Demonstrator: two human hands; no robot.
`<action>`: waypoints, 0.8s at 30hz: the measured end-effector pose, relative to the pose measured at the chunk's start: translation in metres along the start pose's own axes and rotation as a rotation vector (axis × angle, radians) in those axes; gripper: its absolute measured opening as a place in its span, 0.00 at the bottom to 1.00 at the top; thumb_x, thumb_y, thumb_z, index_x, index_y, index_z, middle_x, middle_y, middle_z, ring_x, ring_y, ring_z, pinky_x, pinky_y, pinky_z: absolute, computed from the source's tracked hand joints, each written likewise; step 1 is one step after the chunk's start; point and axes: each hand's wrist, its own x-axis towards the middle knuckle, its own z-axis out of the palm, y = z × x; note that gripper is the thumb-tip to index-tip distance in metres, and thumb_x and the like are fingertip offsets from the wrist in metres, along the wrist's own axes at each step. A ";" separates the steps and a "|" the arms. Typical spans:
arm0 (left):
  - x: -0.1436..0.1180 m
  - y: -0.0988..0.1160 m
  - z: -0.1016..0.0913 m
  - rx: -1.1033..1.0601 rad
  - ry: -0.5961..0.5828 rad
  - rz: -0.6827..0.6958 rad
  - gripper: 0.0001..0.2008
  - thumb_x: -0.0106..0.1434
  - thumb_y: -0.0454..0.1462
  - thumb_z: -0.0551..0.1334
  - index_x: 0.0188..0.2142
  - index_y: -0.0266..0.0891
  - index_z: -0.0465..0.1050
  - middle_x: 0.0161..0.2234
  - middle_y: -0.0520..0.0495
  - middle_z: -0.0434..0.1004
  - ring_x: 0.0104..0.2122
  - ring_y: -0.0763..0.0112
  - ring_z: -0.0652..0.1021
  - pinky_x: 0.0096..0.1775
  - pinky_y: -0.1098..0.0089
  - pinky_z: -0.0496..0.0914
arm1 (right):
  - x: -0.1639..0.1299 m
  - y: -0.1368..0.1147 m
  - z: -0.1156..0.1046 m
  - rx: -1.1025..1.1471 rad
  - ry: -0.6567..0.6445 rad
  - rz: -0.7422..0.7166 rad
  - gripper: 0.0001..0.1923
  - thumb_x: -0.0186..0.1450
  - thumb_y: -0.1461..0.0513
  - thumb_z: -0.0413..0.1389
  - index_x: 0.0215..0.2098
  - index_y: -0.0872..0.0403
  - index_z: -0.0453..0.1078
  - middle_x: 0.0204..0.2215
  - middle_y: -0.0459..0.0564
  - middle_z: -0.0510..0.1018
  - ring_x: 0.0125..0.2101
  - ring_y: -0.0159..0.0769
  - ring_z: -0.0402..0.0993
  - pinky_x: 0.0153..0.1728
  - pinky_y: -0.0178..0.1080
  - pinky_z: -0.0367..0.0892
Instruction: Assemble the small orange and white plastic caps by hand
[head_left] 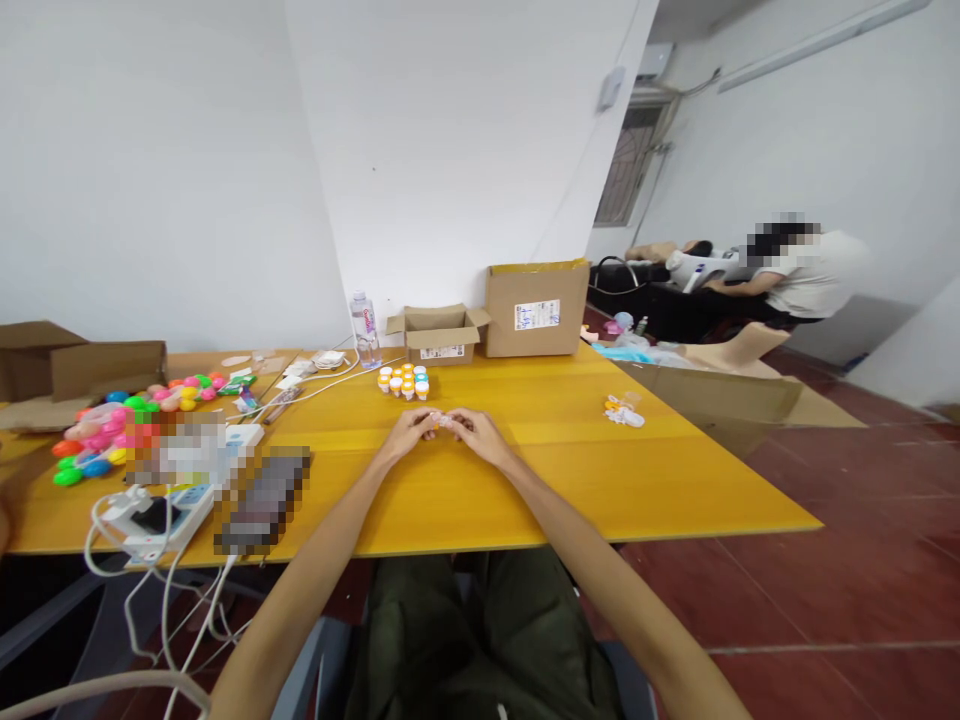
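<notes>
My left hand and my right hand meet above the yellow table, fingertips pinched together. Between them is a small clear plastic piece with a trace of orange; its exact kind is too small to make out, and the fingers partly cover it. Just beyond the hands stands a tight group of small round containers in white, orange and a little blue. To the right lies a small pile of loose white and orange plastic parts.
An open small carton, a taped cardboard box and a water bottle line the back. On the left are a power strip, a phone, cables and colourful plastic balls. Another person sits far right.
</notes>
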 end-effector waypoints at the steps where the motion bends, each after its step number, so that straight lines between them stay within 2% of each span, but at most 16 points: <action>1: 0.001 0.000 0.000 0.007 -0.002 0.000 0.21 0.56 0.53 0.64 0.33 0.36 0.78 0.19 0.53 0.70 0.21 0.74 0.70 0.27 0.73 0.65 | 0.000 0.000 0.000 -0.015 0.007 -0.013 0.14 0.62 0.51 0.56 0.34 0.53 0.74 0.25 0.45 0.77 0.25 0.33 0.71 0.28 0.35 0.67; 5: 0.003 -0.003 -0.002 0.029 -0.010 -0.006 0.21 0.57 0.53 0.62 0.30 0.36 0.76 0.18 0.54 0.68 0.20 0.74 0.70 0.27 0.73 0.65 | 0.001 0.000 0.000 -0.057 0.038 -0.059 0.11 0.61 0.54 0.58 0.36 0.52 0.75 0.30 0.47 0.79 0.31 0.35 0.73 0.33 0.36 0.68; 10: 0.002 -0.004 -0.001 0.032 0.012 -0.025 0.22 0.58 0.55 0.60 0.27 0.37 0.72 0.18 0.54 0.67 0.20 0.76 0.69 0.26 0.73 0.64 | 0.001 0.002 -0.002 -0.107 0.054 -0.107 0.10 0.59 0.58 0.59 0.38 0.52 0.73 0.34 0.48 0.78 0.33 0.36 0.73 0.33 0.36 0.69; 19: 0.002 -0.002 0.000 0.050 0.003 -0.012 0.24 0.57 0.57 0.60 0.24 0.37 0.69 0.16 0.55 0.65 0.19 0.76 0.67 0.25 0.73 0.62 | 0.000 -0.004 0.001 -0.090 0.029 -0.055 0.09 0.62 0.56 0.56 0.35 0.52 0.73 0.30 0.47 0.77 0.31 0.36 0.72 0.33 0.37 0.68; 24: 0.002 -0.002 0.001 0.066 0.024 -0.010 0.25 0.57 0.58 0.59 0.25 0.37 0.70 0.18 0.55 0.65 0.20 0.76 0.67 0.25 0.73 0.61 | -0.001 -0.003 -0.001 -0.147 0.064 -0.108 0.07 0.61 0.58 0.58 0.37 0.51 0.73 0.33 0.48 0.76 0.33 0.37 0.71 0.34 0.37 0.68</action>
